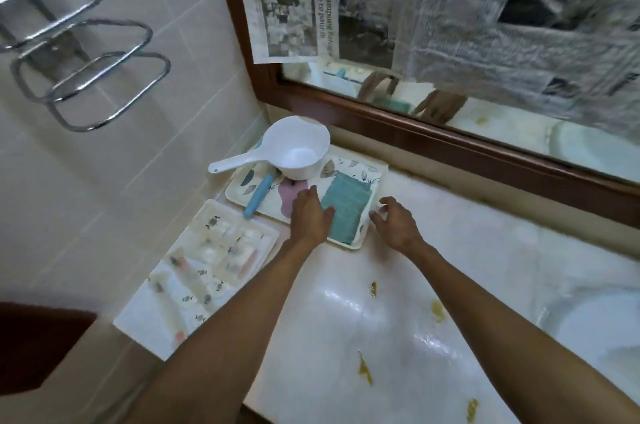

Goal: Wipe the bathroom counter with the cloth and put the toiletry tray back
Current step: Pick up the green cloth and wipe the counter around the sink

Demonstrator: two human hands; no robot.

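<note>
**Both hands at the leaf-print tray, cloth still folded on it**

Your left hand [309, 215] lies flat on the near part of the toiletry tray [375, 165], fingers spread and loose, its thumb side touching the left edge of the teal cloth [346, 207]. It grips nothing. Your right hand [394, 221] hovers just beside the tray's right rim with fingers curled and apart, also holding nothing; whether its fingertips touch the rim cannot be told.

The tray sits at the back left corner of the white table [346, 302], close under the wooden frame of the mirror [450, 146]. The cloth lies folded on the tray's right half, running from its far side to the near rim. On the same tray stands a white dipper [299, 150], its long handle pointing left past the tray's edge. A light blue handle [258, 195] rests diagonally on the tray's left side, and a pink patch [289, 195] shows between it and your left hand; what the patch is, you cannot tell.

A second white tray [194, 271] lies left of your left forearm, nearer to you, with blurred small items on it.

Yellowish smears [437, 310] dot the table between and beside your forearms. Newspaper sheets [287, 1] cover most of the mirror. A chrome towel rack [86, 70] hangs on the tiled wall at the left.
</note>
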